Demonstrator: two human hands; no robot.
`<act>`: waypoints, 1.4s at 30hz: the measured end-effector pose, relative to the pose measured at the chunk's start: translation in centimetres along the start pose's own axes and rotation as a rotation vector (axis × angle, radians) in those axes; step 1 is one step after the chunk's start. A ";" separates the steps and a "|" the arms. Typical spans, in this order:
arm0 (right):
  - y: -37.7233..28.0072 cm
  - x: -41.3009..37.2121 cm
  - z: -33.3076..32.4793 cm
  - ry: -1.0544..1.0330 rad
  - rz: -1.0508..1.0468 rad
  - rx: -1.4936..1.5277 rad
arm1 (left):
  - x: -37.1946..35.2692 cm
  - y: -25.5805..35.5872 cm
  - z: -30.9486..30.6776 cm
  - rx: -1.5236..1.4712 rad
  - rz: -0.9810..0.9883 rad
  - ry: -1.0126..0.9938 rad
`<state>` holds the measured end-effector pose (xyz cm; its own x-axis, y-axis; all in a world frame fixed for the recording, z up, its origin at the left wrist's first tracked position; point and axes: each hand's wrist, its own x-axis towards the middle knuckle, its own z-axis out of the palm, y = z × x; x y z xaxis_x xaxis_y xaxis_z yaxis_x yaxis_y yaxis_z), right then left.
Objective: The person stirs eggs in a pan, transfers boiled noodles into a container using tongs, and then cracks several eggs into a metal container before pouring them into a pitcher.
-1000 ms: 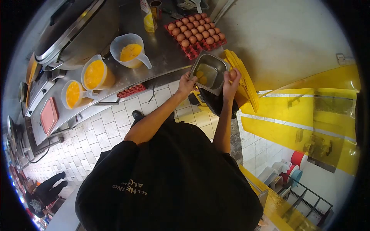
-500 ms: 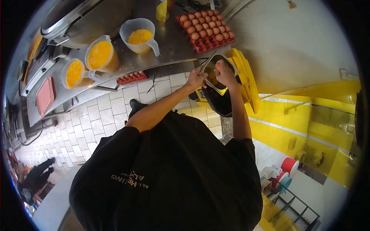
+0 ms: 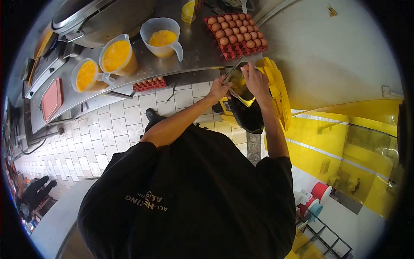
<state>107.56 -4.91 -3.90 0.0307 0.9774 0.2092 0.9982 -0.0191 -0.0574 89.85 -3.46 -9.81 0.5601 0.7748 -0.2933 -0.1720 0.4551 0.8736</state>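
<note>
My left hand (image 3: 219, 89) is closed on the rim of a metal container (image 3: 246, 102), which is tilted and has yellow egg inside. Over the container's far end, my right hand (image 3: 256, 82) is closed around a brown egg (image 3: 246, 67), mostly hidden by the fingers. The container rests above a yellow bin (image 3: 280, 93) with a black liner (image 3: 250, 117). Just beyond my hands, a red egg tray (image 3: 230, 52) sits on the steel counter, with rows of brown eggs (image 3: 236, 30) and some bare pockets at its near edge.
Three plastic jugs with yellow beaten egg, a near one (image 3: 87, 77), a middle one (image 3: 115, 56) and a far one (image 3: 160, 39), stand on the counter (image 3: 196, 52). Another egg tray (image 3: 148, 85) lies below. A pink lidded tub (image 3: 52, 100) is left. A person (image 3: 38, 192) is far left.
My right hand has turned and shifted slightly up over the container, covering more of the egg. My left hand keeps its grip. The whole view has shifted slightly.
</note>
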 end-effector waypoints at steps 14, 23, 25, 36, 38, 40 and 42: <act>2.7 -4.3 -2.0 0.210 0.197 0.693 | 0.7 0.6 -0.9 -0.019 0.011 -0.008; 8.6 -3.7 12.2 0.374 0.618 0.480 | -0.6 2.8 -4.2 -0.013 0.058 0.075; 8.5 1.9 9.7 0.337 0.492 0.533 | -0.7 1.7 -5.2 -0.022 0.074 0.082; 8.8 15.4 11.1 0.080 0.247 0.197 | -2.6 3.9 -5.6 -0.071 0.154 0.142; 7.6 14.2 9.2 0.149 0.328 0.300 | -2.9 4.3 -5.4 -0.074 0.114 0.159; 9.4 13.1 11.0 0.162 0.366 0.404 | -2.9 4.8 -5.0 -0.112 0.090 0.164; 8.0 10.1 8.6 0.443 0.824 1.475 | -2.7 4.9 -5.1 -0.093 0.104 0.146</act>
<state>115.43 6.63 -10.66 0.7234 0.6806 -0.1158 -0.1566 -0.0015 -0.9877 83.37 -1.09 -6.77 0.4133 0.8719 -0.2625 -0.3006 0.4028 0.8645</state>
